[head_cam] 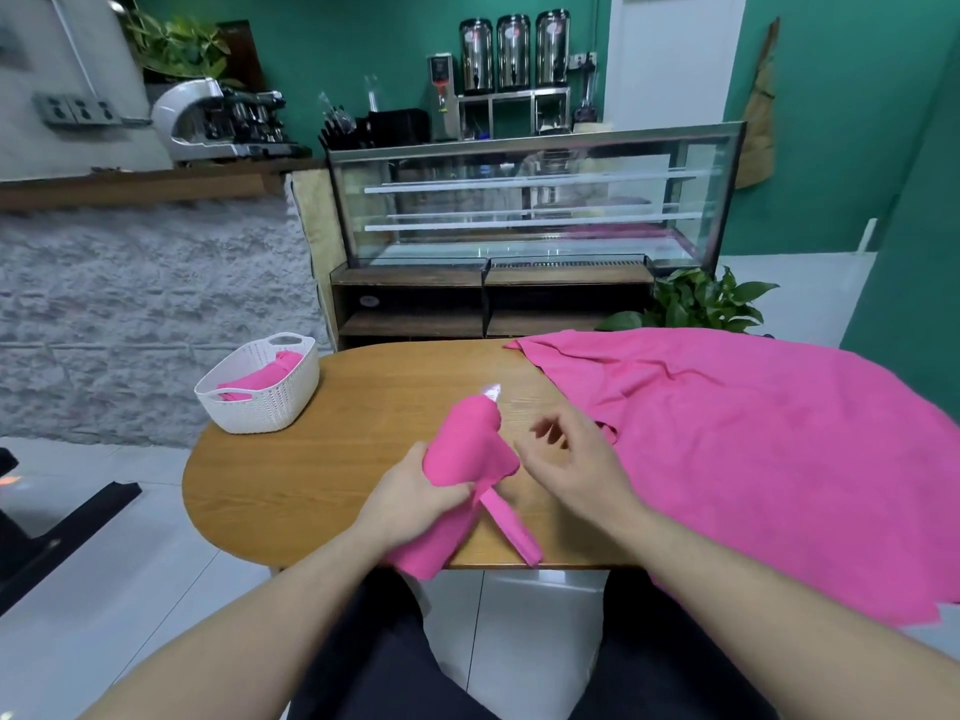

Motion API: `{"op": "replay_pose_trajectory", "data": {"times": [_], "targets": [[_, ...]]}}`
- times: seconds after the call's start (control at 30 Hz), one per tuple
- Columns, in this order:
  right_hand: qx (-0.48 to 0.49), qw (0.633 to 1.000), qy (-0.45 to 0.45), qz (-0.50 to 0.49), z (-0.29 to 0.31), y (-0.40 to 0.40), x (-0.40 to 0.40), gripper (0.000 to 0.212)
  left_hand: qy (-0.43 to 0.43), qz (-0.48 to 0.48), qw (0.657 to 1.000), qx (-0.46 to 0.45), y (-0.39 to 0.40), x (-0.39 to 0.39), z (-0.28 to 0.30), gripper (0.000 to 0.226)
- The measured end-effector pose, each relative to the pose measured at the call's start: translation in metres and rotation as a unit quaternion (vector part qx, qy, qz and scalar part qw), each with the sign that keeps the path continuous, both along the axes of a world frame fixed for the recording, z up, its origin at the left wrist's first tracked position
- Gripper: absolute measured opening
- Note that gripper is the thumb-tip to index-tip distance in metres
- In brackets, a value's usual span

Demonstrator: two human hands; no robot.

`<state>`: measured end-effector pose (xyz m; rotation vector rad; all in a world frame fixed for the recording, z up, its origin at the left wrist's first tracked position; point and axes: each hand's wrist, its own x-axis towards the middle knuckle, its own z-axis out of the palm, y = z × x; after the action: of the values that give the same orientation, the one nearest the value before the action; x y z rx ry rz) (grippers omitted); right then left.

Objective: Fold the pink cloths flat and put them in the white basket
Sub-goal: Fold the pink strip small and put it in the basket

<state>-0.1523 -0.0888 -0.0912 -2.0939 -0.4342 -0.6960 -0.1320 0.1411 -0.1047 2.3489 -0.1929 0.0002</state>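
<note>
Head view: my left hand [415, 493] grips a bunched pink cloth [470, 449] at frame centre on the table [337, 459], my right hand [569, 452] loosely spread beside it; I should square its edges before the white basket [260, 402], left.

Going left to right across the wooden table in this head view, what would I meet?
White basket with pink cloth inside → left hand gripping a bunched pink cloth → open right hand → large spread pink cloth.
</note>
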Motion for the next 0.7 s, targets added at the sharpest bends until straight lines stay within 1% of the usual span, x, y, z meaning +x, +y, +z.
{"op": "replay_pose_trajectory", "data": {"times": [0.07,0.17,0.2,0.27,0.33,0.43,0.47,0.53,0.57,0.63,0.67,0.7], "targets": [[-0.049,0.999,0.012,0.013,-0.015,0.002,-0.009,0.037,0.010,0.022,0.999,-0.038,-0.004,0.000,0.001,0.049],[-0.095,0.993,0.071,0.024,-0.031,0.007,-0.015,0.047,0.024,0.048,0.995,-0.081,-0.011,0.000,0.003,0.056],[-0.102,0.990,0.093,0.022,-0.034,0.008,-0.014,0.046,0.026,0.057,0.993,-0.097,-0.014,-0.001,0.004,0.056],[-0.102,0.985,0.142,0.009,-0.036,0.009,-0.013,0.038,0.030,0.071,0.989,-0.129,-0.018,-0.004,0.009,0.051],[-0.085,0.979,0.183,-0.007,-0.034,0.007,-0.011,0.032,0.048,0.072,0.981,-0.171,-0.021,-0.008,0.012,0.051],[-0.052,0.980,0.191,-0.026,-0.033,0.005,-0.007,0.045,0.068,0.055,0.971,-0.222,-0.022,-0.015,0.016,0.060],[-0.040,0.981,0.188,-0.028,-0.033,0.005,-0.006,0.037,0.069,0.052,0.971,-0.225,-0.023,-0.017,0.017,0.063],[-0.022,0.981,0.191,-0.038,-0.034,0.003,-0.003,0.012,0.069,0.048,0.971,-0.225,-0.024,-0.018,0.017,0.065],[-0.017,0.979,0.196,-0.046,-0.034,0.002,-0.003,0.006,0.072,0.043,0.970,-0.229,-0.024,-0.018,0.016,0.066],[0.002,0.978,0.199,-0.054,-0.029,0.001,-0.006,0.004,0.077,0.036,0.968,-0.236,-0.023,-0.018,0.015,0.065],[0.031,0.978,0.197,-0.057,-0.026,0.000,-0.008,0.006,0.078,0.036,0.968,-0.235,-0.022,-0.018,0.015,0.063],[0.079,0.975,0.197,-0.061,-0.023,-0.001,-0.009,0.010,0.078,0.037,0.969,-0.232,-0.019,-0.018,0.014,0.061]]}}
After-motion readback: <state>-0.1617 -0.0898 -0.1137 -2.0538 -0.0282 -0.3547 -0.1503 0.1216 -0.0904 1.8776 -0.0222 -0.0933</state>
